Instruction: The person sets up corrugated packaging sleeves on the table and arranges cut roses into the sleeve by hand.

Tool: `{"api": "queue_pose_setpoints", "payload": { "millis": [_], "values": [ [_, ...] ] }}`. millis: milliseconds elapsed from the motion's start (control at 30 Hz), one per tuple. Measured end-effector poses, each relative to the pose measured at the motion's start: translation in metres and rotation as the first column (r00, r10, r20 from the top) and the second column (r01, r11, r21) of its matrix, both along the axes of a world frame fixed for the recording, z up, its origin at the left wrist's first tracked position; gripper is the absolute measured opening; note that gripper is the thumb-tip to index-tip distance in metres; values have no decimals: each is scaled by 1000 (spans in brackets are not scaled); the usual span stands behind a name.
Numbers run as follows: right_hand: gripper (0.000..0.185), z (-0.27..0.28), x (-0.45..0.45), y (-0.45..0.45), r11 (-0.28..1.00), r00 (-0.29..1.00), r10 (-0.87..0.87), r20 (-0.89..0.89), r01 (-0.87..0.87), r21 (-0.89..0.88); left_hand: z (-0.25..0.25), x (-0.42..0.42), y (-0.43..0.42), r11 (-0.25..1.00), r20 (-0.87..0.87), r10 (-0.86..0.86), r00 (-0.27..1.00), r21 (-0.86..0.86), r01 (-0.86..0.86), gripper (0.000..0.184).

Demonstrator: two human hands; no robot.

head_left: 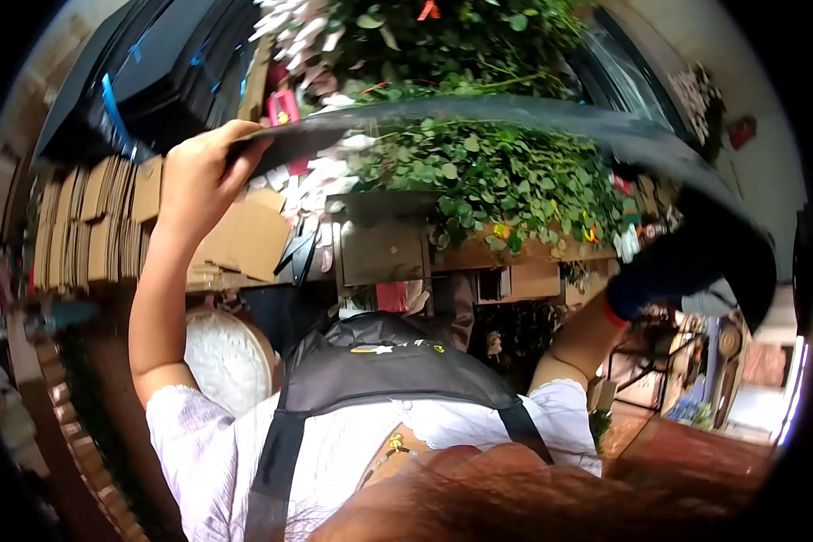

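A long dark flexible sheet (pixel 515 110) arches across the view above a table heaped with green leafy stems (pixel 515 181). Its left end is pinched in my left hand (pixel 210 172), whose fingers are closed round the edge. On the right, my right hand (pixel 673 262) is in a dark blue glove beneath the sheet's other end; its fingers are hidden in shadow and behind the sheet. Pale pink and white flowers (pixel 321 185) lie between my left hand and the leaves. A grey metal stand (pixel 384 253) is in the middle at the table's near edge.
Stacked cardboard pieces (pixel 104 217) stand at the left, with more flat cardboard (pixel 239 239) beside the flowers. Black boxes (pixel 167 77) with blue ties are at the upper left. A round white-covered stool (pixel 230 357) is below my left arm. Wooden edging (pixel 479 253) borders the leaves.
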State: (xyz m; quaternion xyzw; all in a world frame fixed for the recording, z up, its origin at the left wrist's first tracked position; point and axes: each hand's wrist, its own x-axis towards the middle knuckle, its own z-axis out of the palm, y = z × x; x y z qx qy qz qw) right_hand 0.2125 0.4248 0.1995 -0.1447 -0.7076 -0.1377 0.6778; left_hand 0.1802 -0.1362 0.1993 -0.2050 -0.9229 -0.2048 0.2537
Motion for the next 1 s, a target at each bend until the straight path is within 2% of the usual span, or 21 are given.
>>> {"api": "queue_pose_setpoints", "payload": {
  "millis": [33, 67, 133, 167, 200, 233, 267, 333, 367, 433, 533, 567, 600, 667, 700, 733, 800, 867, 900, 933, 1000],
  "values": [
    [50, 33, 2, -9, 986, 998, -1, -62, 11, 165, -13, -1, -7, 998, 26, 55, 998, -30, -54, 20],
    [44, 45, -2, -9, 975, 989, 112, -97, -91, 203, -25, -5, -5, 993, 11, 105, 994, 58, -105, 22],
    [32, 60, -15, -6, 861, 863, 504, -48, -496, 115, -44, -7, -1, 923, 397, 119, 910, 294, -249, 28],
    [27, 66, -20, -13, 737, 737, 675, -9, -675, 16, -50, 3, 16, 815, 473, -156, 867, 557, -157, 32],
    [27, 69, -23, -31, 543, 540, 840, 64, -833, -101, -52, 16, 38, 614, 445, -430, 785, 782, -107, 37],
    [28, 72, -25, -48, 322, 313, 947, 76, -914, -246, -44, 28, 55, 554, 587, -665, 463, 803, -222, 42],
    [28, 83, -25, -81, 274, 217, 954, 209, -911, -309, -36, 41, 69, 515, 568, -820, 70, 786, -342, 47],
    [28, 116, -9, -173, 400, 149, 720, 678, -887, -230, -45, 68, 90, 383, 330, -921, -208, 863, -329, 53],
    [29, 124, -9, -202, 414, 81, 579, 811, -887, -207, -54, 78, 97, 309, 206, -941, -269, 846, -434, 58],
    [28, 105, -20, -219, 440, -85, 438, 895, -848, -296, -84, 89, 103, 230, 12, -935, -355, 781, -580, 68],
    [28, 34, -55, -220, 481, -241, 233, 942, -813, -327, -135, 89, 89, 401, 173, -912, -372, 571, -717, 72],
    [28, -8, -71, -218, 439, -257, 237, 937, -832, -339, -155, 86, 82, 443, 220, -896, -386, 524, -728, 71],
    [31, -42, -81, -222, 523, -271, 165, 948, -791, -317, -171, 78, 68, 547, 343, -837, -426, 522, -654, 74],
    [36, -98, -96, -233, 565, -348, 120, 930, -746, -352, -181, 60, 41, 770, 691, -631, -353, 503, -392, 80],
    [37, -111, -98, -235, 572, -339, 125, 933, -743, -347, -204, 46, 30, 898, 870, -437, -227, 411, -154, 81],
    [39, -120, -99, -237, 580, -328, 132, 936, -740, -341, -206, 43, 30, 986, 983, -169, 73, 169, 8, 69],
    [42, -126, -101, -240, 581, -319, 145, 937, -739, -342, -244, 31, 41, 924, 755, -39, 655, -222, 311, 47],
    [44, -124, -99, -238, 572, -316, 159, 935, -742, -348, -259, 15, 73, 923, 682, -288, 672, 10, 386, 35],
    [44, -122, -97, -238, 567, -312, 188, 931, -740, -362, -267, 9, 88, 868, 676, -407, 614, 76, 492, 48],
    [44, -120, -94, -241, 564, -303, 217, 928, -737, -373, -312, 8, 98, 825, 507, -522, 686, 95, 558, 67],
    [43, -108, -86, -247, 487, -265, 360, 894, -764, -423, -334, 14, 103, 856, 363, -431, 826, -126, 502, 82]
  ]
}}
